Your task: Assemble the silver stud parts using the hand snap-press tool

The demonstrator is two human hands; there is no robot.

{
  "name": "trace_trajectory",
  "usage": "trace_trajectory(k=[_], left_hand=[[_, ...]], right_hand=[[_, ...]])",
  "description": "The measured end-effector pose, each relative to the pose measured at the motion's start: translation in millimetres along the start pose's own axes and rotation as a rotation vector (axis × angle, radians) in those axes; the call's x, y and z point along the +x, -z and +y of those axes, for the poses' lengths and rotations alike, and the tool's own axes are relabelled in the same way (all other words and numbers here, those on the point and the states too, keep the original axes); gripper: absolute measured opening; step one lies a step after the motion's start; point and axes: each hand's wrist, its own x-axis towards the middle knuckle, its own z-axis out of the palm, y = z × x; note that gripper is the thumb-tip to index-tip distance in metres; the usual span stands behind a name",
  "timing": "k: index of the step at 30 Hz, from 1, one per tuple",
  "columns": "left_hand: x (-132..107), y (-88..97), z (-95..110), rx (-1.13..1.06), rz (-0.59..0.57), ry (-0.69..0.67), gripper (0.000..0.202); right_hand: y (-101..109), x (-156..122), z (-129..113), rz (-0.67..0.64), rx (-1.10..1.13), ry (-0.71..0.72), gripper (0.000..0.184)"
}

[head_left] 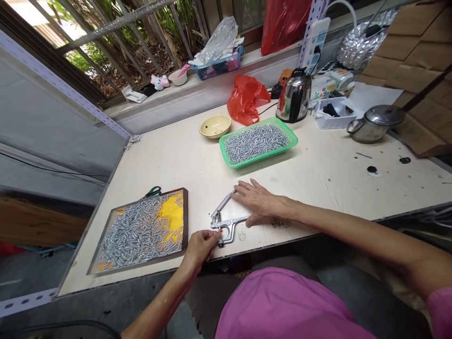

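Note:
A pair of metal hand-press pliers [230,229] lies on the table near its front edge, its handles spread apart and a spring showing by the pivot. My right hand [263,202] rests over the handle ends, fingers on the upper one and thumb by the lower. At the jaw, beside a small red part, my left hand [203,245] pinches with thumb and forefinger; what sits between them is too small to make out. Left of it is a shallow tray [185,216] with a yellow bottom, covered with many small silver metal pieces [132,235].
Behind the pliers stands a green basket [231,165] full of similar silver pieces. Near it are a cream bowl [215,126], a red plastic bag [247,99] and a steel kettle [294,96]. Green-handled scissors [153,191] lie behind the tray. A lidded steel pot [376,122] is at right.

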Motion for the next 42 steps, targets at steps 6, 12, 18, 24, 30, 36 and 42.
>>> trace_trajectory(k=[6,12,18,24,30,36,42], left_hand=[[1.4,-0.7,-1.4,0.014,-0.005,-0.019,0.044],[0.0,1.2,-3.0,0.081,-0.01,-0.015,0.044],[-8.2,-3.0,3.1,0.489,0.313,-0.384,0.032],[16.2,-27.7,28.6,0.9,0.268,-0.884,0.051],[37.0,-29.0,44.3,1.064,0.115,-0.916,0.049],[42.2,-30.6,42.5,1.021,0.121,-0.945,0.018],[51.3,-29.0,45.2,0.987,0.165,-0.922,0.018]], right_hand=[[-1.9,8.2,8.9,-0.016,0.015,0.026,0.107],[8.0,8.4,2.3,0.023,-0.023,0.036,0.08],[9.1,2.6,-10.3,0.014,-0.086,-0.003,0.05],[10.3,-4.5,-21.2,0.017,-0.033,-0.055,0.055],[13.7,-2.2,-24.8,-0.05,-0.005,-0.076,0.043],[2.7,2.2,-23.6,-0.035,-0.004,-0.109,0.009],[1.3,9.3,-23.0,-0.013,0.012,-0.122,0.017]])
